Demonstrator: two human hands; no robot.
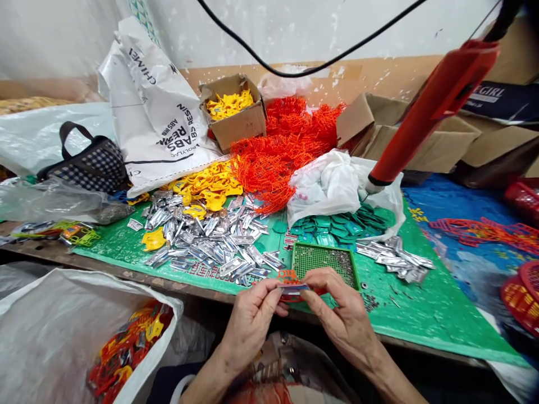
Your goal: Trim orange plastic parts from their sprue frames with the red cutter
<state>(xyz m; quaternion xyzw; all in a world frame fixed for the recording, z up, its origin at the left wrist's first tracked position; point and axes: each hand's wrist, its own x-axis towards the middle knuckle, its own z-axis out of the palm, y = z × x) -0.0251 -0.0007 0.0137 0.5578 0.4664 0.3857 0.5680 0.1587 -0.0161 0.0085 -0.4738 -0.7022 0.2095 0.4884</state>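
Left hand [255, 314] and right hand [343, 306] pinched a thin silvery metal plate [293, 289] against an orange plastic lattice [287, 275], by the green-covered tabletop [446, 322]'s near edge. Apparently pairing them; next move called for steady alignment. Hands hid the joint; red cylindrical driver [432, 115]'s tip hard to make out.

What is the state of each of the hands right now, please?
Left hand: closed, holding one end of a small shiny piece.
Right hand: closed, holding the other end of that same piece.
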